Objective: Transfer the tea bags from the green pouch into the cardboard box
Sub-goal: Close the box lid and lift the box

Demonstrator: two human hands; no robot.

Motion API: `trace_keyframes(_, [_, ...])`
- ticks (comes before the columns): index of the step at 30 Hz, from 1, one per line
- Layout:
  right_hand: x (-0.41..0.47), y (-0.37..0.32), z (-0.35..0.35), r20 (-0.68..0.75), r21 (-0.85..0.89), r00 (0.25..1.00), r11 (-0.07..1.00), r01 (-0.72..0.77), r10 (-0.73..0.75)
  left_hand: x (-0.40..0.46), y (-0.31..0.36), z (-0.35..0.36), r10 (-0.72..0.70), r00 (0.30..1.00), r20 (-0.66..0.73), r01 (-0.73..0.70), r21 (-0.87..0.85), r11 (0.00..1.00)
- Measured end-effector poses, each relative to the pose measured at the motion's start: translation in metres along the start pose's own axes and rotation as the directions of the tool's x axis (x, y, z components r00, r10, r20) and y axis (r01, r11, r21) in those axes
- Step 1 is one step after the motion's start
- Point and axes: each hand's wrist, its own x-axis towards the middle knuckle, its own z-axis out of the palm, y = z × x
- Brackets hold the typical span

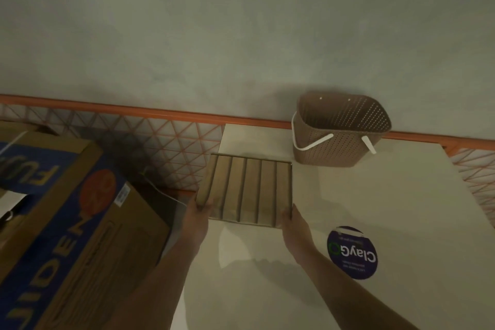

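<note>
Gripping the cardboard box (245, 191) by its near corners, left hand (198, 218) and right hand (293, 222) thumbs over the rim, I risk tipping it off the table (375, 195) edge.

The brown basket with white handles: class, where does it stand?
In the head view, the basket stands at the table's far edge against the wall, right of and beyond the cardboard box.

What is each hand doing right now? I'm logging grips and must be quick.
Left hand: grips the near left corner of the cardboard box.
Right hand: grips the box's near right corner.
</note>
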Motion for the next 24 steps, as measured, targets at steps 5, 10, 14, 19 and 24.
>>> trace_keyframes(5, [0.013,-0.001,0.002,0.003,-0.019,1.0,1.0,-0.007,0.007,0.007,0.004,0.003,0.001,1.0,0.007,-0.001,-0.017,1.0])
trace_keyframes(10, [0.025,-0.002,0.002,0.017,-0.01,1.0,1.0,-0.013,0.013,0.012,0.001,0.005,0.022,1.0,0.002,-0.022,0.028,0.999])
trace_keyframes(14, [0.027,-0.001,0.002,0.017,-0.012,1.0,1.0,-0.003,0.003,0.011,0.003,0.004,0.013,1.0,0.007,-0.013,0.066,0.998])
trace_keyframes(19, [0.025,-0.002,0.001,0.02,-0.006,1.0,1.0,-0.003,0.003,0.012,0.002,0.003,0.007,1.0,0.01,-0.008,0.108,0.994])
trace_keyframes(24, [0.024,-0.005,-0.004,0.055,-0.004,0.998,1.0,0.01,-0.01,0.012,0.003,0.001,-0.011,1.0,0.022,0.008,0.121,0.993])
